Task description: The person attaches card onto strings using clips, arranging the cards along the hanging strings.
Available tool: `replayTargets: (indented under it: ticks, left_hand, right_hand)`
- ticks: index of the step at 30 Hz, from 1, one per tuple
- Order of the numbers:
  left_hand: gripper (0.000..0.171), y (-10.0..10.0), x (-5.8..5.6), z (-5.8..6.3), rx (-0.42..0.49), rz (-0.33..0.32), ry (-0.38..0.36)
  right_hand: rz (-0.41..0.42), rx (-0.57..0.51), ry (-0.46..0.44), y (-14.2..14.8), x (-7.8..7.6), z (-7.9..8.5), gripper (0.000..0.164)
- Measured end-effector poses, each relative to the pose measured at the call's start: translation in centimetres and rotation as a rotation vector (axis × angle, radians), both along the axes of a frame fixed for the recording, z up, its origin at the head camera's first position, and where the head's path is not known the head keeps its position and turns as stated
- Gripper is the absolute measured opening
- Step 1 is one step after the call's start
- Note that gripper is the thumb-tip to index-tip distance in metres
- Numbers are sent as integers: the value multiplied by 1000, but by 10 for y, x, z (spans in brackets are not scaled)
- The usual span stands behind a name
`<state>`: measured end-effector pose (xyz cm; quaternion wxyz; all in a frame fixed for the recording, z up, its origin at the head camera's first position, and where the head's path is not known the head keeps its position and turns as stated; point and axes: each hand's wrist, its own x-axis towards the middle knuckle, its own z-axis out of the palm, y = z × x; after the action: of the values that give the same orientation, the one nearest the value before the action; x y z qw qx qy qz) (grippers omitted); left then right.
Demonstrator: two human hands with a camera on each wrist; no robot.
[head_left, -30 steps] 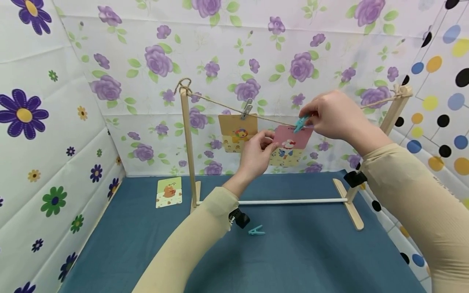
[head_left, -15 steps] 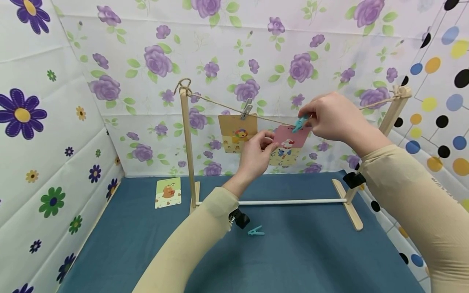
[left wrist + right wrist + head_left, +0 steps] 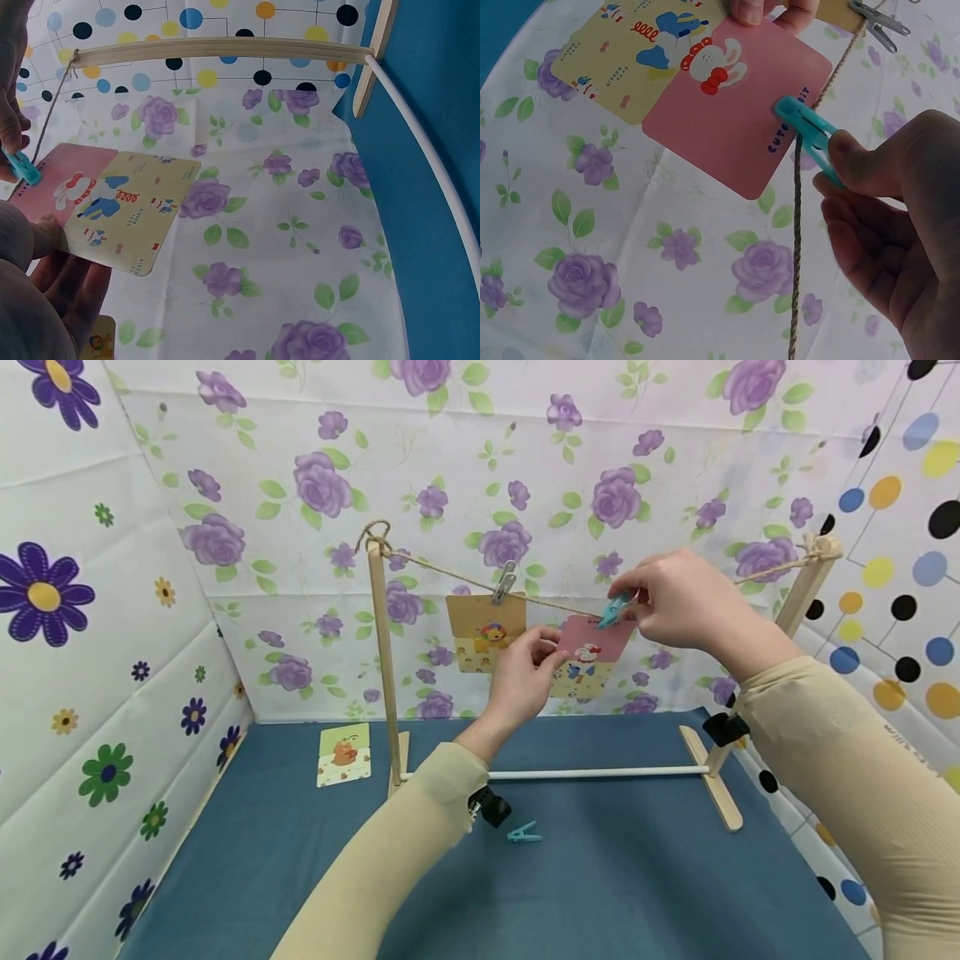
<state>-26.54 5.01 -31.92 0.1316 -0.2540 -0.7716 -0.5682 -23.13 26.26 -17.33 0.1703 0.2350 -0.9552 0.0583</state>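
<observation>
Blue cloth (image 3: 600,877) w/ 3 things on it
Wooden rack (image 3: 600,773) stands twd bk; green/wht card (image 3: 344,755) flat, just L of it; teal clip (image 3: 524,833) nr ctr, in frt of rack, apart from card.

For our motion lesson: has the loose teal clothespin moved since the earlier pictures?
No; in the head view, the loose clothespin keeps its place against the white rod.

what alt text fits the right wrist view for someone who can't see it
Right hand pinching a turquoise clothespin over the lettered edge of a pink-and-yellow rabbit card, at a twine line; left hand holding the card's side. Flowered backdrop behind.
</observation>
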Motion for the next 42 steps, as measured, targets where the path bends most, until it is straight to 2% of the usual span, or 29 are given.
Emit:
replayTargets:
  ticks: [5,14,20,23,30,34,42]
  left_hand:
    - [20,0,-1,-1,-15,9,-1]
    - [23,1,-1,-2,-6,16,16]
    - [30,1,-1,-3,26,26,28]
    - [31,1,-1,-4,62,14,24]
    - [31,1,3,-4,129,-18,19]
    - [31,1,6,-4,141,-28,24]
    - [31,-1,8,-8,150,-30,24]
  right_hand:
    - [-24,-3,-22,2,0,-4,29]
    - [-5,7,40,5,-1,-12,39]
    - [-11,-17,91,7,-1,-20,51]
    - [7,-77,162,9,0,-29,58]
    - [64,-239,423,16,2,-65,59]
    - [73,-303,501,20,2,-81,58]
    - [135,-390,626,22,2,-100,48]
